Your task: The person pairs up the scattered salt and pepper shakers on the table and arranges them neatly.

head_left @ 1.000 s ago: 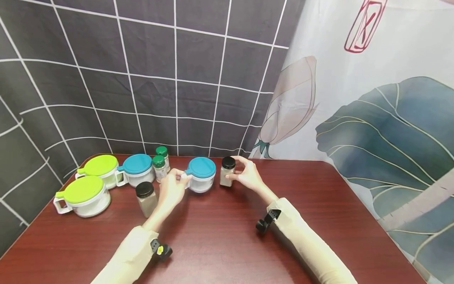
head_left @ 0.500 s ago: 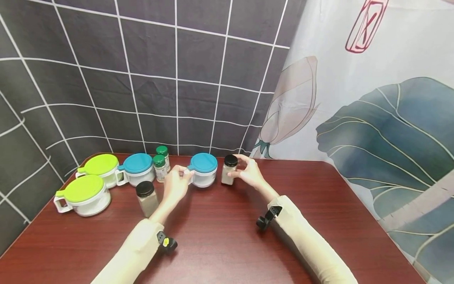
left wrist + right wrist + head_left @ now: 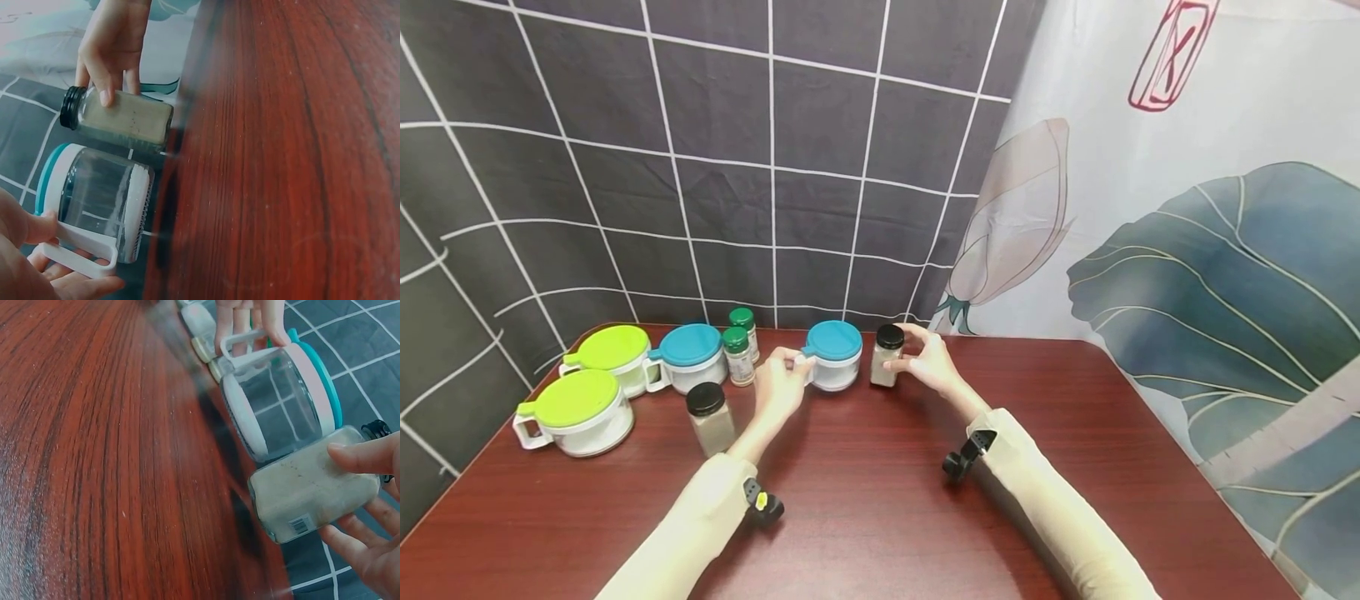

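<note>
My left hand (image 3: 779,387) grips the white handle of a clear seasoning jar (image 3: 836,372) with a blue lid. In the left wrist view, the handle (image 3: 94,249) lies between thumb and fingers, and white contents cover the jar's bottom. Just to the right, my right hand (image 3: 934,367) holds a square black-lidded spice bottle (image 3: 884,365) by its side. Beige powder fills this bottle (image 3: 312,487), and a small barcode shows low on it in the right wrist view. Both containers stand upright, side by side, near the table's back edge.
On the left stand two lime-lidded jars (image 3: 577,403) and another blue-lidded jar (image 3: 691,358). Two green-capped shakers (image 3: 740,360) are beside them. A second black-lidded bottle (image 3: 711,425) stands close to my left forearm. A dark grid curtain (image 3: 820,200) hangs behind the brown table (image 3: 865,500).
My left hand has moved the blue-lidded jar slightly back and to the right. My right hand and the spice bottle have shifted a little the same way.
</note>
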Tool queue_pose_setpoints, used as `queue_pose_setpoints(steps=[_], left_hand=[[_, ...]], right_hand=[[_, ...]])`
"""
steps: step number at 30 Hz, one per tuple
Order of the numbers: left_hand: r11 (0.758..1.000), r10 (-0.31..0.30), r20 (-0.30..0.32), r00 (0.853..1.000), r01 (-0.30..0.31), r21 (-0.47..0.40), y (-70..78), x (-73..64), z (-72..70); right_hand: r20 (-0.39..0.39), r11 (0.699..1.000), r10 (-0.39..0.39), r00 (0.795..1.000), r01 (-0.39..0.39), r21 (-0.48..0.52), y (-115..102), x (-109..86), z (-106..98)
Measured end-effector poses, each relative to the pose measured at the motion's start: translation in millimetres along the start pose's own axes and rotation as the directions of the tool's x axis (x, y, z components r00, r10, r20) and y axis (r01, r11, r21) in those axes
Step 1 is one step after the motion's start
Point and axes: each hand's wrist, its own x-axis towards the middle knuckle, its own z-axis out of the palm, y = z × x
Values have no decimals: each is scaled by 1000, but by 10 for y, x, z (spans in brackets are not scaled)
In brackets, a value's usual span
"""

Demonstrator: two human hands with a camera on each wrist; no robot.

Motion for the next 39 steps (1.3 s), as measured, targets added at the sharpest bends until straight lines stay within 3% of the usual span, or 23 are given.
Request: queue_pose_setpoints(steps=[6,25,39], left_hand=[[999,-35,15,999,35,5,0,39,57],[996,-91,32,995,91,2,52,107,168],[992,-126,-1,992,126,-17,75,116,237]], right_hand=[[-17,999,22,1000,-23,-29,194,68,-16],[18,999,23,1000,-22,-35,208,127,-104],[1,999,40,999,-40,-23,263,168,-125]])
